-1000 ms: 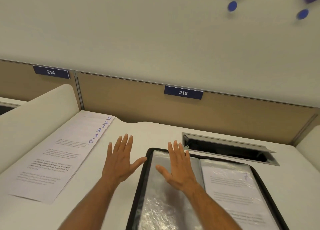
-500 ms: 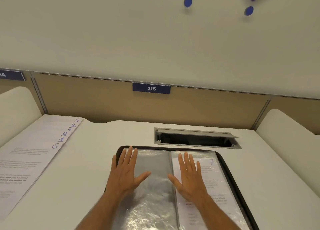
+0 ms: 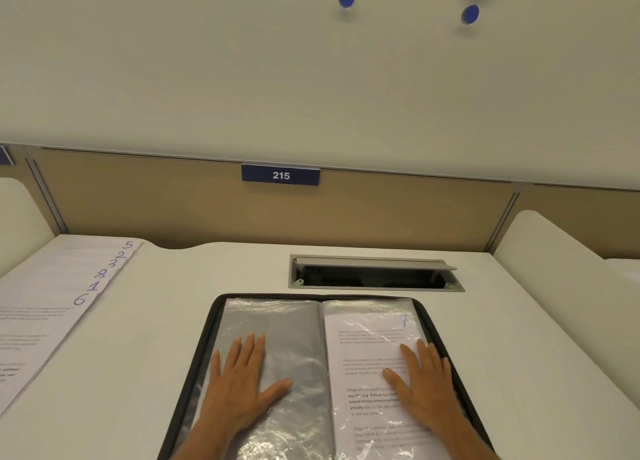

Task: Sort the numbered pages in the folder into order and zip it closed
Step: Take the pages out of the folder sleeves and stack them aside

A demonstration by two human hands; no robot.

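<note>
From here I worry the fanned loose pages [image 3: 52, 307] on the surface's left edge, topmost numbered 6, may slide out of order. My left hand [image 3: 242, 383] lies flat, fingers straight, on a slick empty plastic sleeve [image 3: 294, 338]; my right hand [image 3: 426, 387] lies equally flat on page 7 [image 3: 374, 352] inside the open black zip folder [image 3: 207, 338]. Crinkly film could snag paper.

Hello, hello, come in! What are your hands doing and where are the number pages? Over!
Both hands flat: left hand on empty sleeve, right hand on page 7. Folder open, unzipped. Fanned pages lie loose, left of it.
</note>
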